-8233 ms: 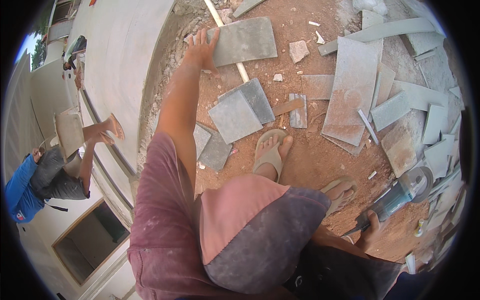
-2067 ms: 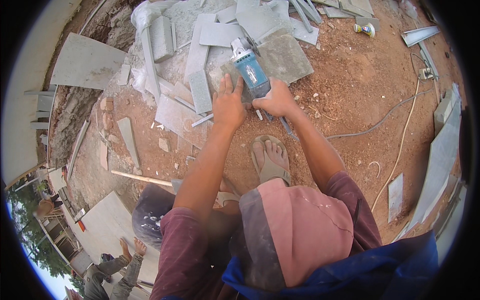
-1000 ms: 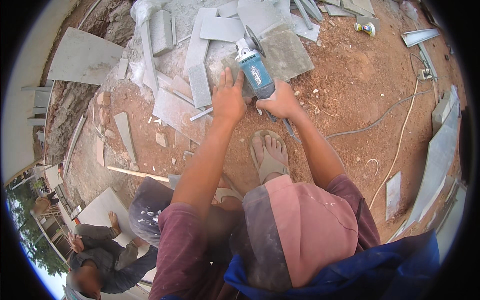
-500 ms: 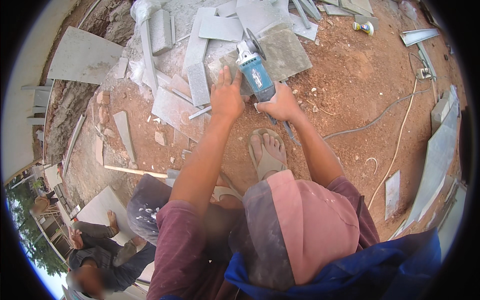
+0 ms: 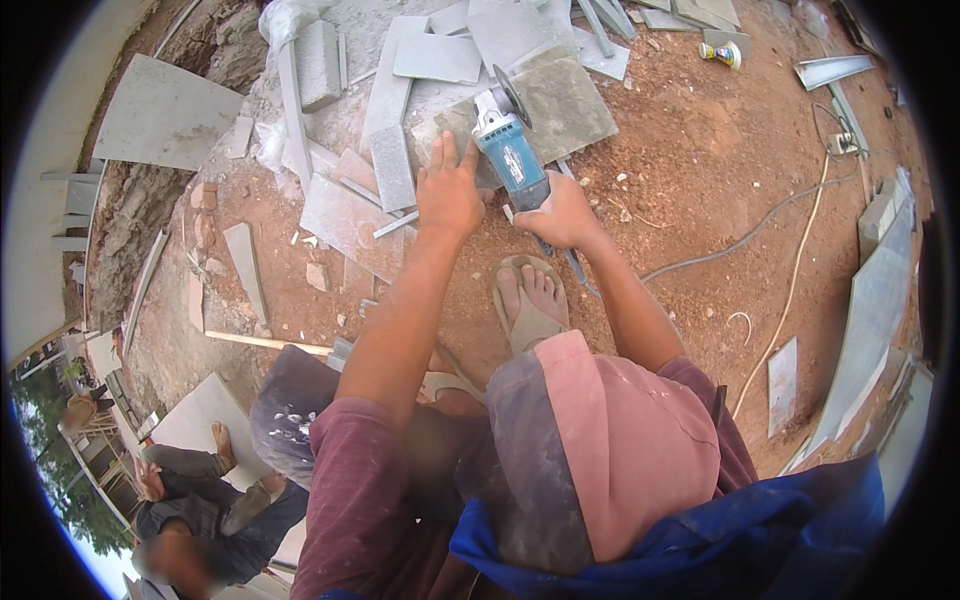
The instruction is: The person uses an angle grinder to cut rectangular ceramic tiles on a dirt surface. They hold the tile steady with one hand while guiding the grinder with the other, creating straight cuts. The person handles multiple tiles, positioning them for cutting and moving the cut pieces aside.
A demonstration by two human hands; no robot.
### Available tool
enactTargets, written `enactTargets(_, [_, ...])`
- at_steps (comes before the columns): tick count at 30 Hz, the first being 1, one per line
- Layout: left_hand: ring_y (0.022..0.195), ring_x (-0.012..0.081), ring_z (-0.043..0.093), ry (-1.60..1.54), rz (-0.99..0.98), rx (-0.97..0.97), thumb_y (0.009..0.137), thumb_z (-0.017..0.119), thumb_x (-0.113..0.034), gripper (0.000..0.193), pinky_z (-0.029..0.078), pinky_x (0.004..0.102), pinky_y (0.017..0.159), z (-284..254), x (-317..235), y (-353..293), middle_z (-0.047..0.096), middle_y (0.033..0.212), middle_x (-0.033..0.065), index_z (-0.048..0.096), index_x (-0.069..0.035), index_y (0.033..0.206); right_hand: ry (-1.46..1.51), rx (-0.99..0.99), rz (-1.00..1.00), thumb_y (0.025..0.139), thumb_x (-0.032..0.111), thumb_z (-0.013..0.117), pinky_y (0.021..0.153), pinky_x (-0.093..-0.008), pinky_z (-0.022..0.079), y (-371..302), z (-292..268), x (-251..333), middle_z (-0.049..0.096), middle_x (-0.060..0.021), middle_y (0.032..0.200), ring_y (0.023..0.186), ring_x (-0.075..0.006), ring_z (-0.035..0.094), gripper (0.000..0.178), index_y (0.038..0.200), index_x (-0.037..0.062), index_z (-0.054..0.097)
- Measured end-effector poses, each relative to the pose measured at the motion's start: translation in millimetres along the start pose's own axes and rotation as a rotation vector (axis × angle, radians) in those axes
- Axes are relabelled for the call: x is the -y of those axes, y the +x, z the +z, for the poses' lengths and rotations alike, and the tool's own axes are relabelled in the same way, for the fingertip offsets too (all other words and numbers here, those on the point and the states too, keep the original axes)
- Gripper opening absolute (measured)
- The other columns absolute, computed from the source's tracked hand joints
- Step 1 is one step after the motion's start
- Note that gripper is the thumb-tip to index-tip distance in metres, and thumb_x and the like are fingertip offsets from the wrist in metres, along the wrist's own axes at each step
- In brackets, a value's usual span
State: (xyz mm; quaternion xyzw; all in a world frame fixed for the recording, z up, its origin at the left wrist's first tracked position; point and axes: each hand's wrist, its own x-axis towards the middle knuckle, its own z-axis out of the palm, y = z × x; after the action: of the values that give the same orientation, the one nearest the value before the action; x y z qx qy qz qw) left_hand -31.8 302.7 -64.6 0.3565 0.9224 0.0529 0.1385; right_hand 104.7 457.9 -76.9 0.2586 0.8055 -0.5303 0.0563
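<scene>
2 hands worked 1 grey stone slab [image 5: 560,100] lying on the red dirt: the left hand [image 5: 450,190] pressed flat, ungripped, on its near edge, while the right hand [image 5: 560,212] clenched the blue angle grinder [image 5: 510,150]. A steady, fingers-clear cut seemed wise.

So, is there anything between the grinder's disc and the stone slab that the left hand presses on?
Nothing visible is between them. The angle grinder, gripped by the right hand, has its disc right at the grey stone slab. The left hand lies flat on the slab's near edge, beside the tool, not in the disc's path.
</scene>
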Motion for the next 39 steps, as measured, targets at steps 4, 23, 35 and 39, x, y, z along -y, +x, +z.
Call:
enactTargets(4, [0.160,0.0385,0.039,-0.007,-0.001,-0.013,0.085,0.091,-0.029,0.090,0.043,0.0493,0.121,1,1,-2,0.037,0.173,0.0268,0.050,-0.015,0.164,-0.042,-0.029,0.027,0.066,0.033,0.088,0.089,-0.0445,0.059,-7,-2,9,0.076,-0.0269,0.102,0.096,-0.0397,0.076,0.059,0.106,-0.0063,0.071])
enactTargets(23, [0.161,0.0368,0.038,0.030,-0.003,0.008,0.086,0.090,-0.033,0.098,0.043,0.0517,0.122,2,2,1,0.036,0.174,0.0237,0.041,-0.021,0.170,0.041,-0.010,0.033,0.068,0.029,0.087,0.088,-0.0441,0.059,-30,-6,9,0.076,-0.0250,0.100,0.094,-0.0383,0.076,0.053,0.105,-0.0048,0.071])
enactTargets(35, [0.161,0.0375,0.038,0.036,-0.003,0.011,0.086,0.090,-0.033,0.097,0.043,0.0536,0.122,1,2,0,0.036,0.174,0.0237,0.041,-0.022,0.170,0.012,0.012,0.084,0.066,0.031,0.088,0.087,-0.0442,0.059,-38,-3,-2,0.077,-0.0255,0.101,0.095,-0.0392,0.076,0.054,0.104,-0.0042,0.072])
enactTargets(39, [0.161,0.0376,0.038,0.035,-0.001,0.011,0.086,0.090,-0.032,0.097,0.043,0.0539,0.122,0,2,1,0.037,0.174,0.0242,0.041,-0.022,0.169,0.013,0.023,0.074,0.066,0.031,0.088,0.088,-0.0442,0.059,-42,-4,-1,0.077,-0.0255,0.102,0.097,-0.0391,0.076,0.056,0.106,-0.0042,0.072])
